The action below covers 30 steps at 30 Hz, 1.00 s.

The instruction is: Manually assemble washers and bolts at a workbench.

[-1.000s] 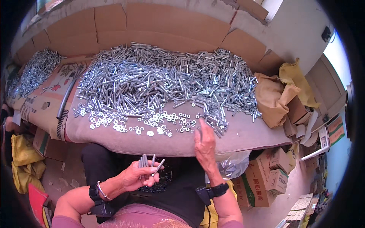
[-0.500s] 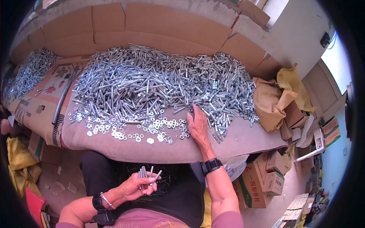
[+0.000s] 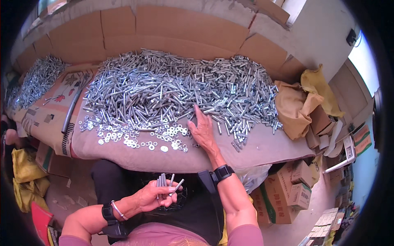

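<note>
Over my lap, my left hand (image 3: pixel 158 194) is closed around several metal bolts (image 3: pixel 163 180), whose shanks fan upward past the fingers. At the front edge of a big heap of silvery bolts (image 3: pixel 139 96), my right hand (image 3: pixel 202 130) reaches in with its fingers stretched out and somewhat apart. The fingertips touch or hover just over the heap; I see nothing held in them. Loose washers and nuts (image 3: pixel 164 149) lie just left of my right hand, along the near side of the heap. My palm's underside is hidden.
The heap rests on a padded brownish seat (image 3: pixel 262 145), backed by cardboard sheets (image 3: pixel 176 30). A metal tube (image 3: pixel 73 108) lies to the left, near a second pile of bolts (image 3: pixel 41 80). Cardboard boxes (image 3: pixel 279 197) stand low at right, below yellow-brown sacks (image 3: pixel 293 110). A dark container with small pieces sits below my left hand.
My right hand has shifted left along the front of the heap, toward the washers. My left hand keeps its hold on the bolts. The whole view has turned slightly.
</note>
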{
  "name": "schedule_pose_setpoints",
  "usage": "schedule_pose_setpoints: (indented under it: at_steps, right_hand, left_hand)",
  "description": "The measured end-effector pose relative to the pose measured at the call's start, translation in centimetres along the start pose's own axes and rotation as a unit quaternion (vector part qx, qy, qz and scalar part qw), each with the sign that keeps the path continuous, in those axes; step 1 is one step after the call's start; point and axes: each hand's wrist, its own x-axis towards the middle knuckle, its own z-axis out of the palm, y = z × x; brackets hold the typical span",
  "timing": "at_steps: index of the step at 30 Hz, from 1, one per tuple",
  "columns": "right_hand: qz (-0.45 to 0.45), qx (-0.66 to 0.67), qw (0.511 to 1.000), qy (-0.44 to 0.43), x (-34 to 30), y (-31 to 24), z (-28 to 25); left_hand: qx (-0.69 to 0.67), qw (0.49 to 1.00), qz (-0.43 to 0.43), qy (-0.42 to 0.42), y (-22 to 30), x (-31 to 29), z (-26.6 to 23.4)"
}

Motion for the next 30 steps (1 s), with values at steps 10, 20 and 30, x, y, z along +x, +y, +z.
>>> schedule_pose_setpoints:
  at_steps: [10,20,30]
  right_hand:
    - [-0.006,0.104,0.995,-0.008,-2.1,-6.0,1.4]
    - [0.051,-0.048,0.981,0.181,-6.2,4.3,-8.7]
    - [0.106,-0.227,0.968,0.032,-7.3,3.0,-6.2]
  left_hand:
    - [0.05,0.999,0.009,0.018,1.0,-1.1,1.6]
    - [-0.002,0.998,0.066,0.001,-1.5,-2.3,1.0]
    - [-0.01,0.992,0.107,0.071,-0.5,-2.2,1.1]
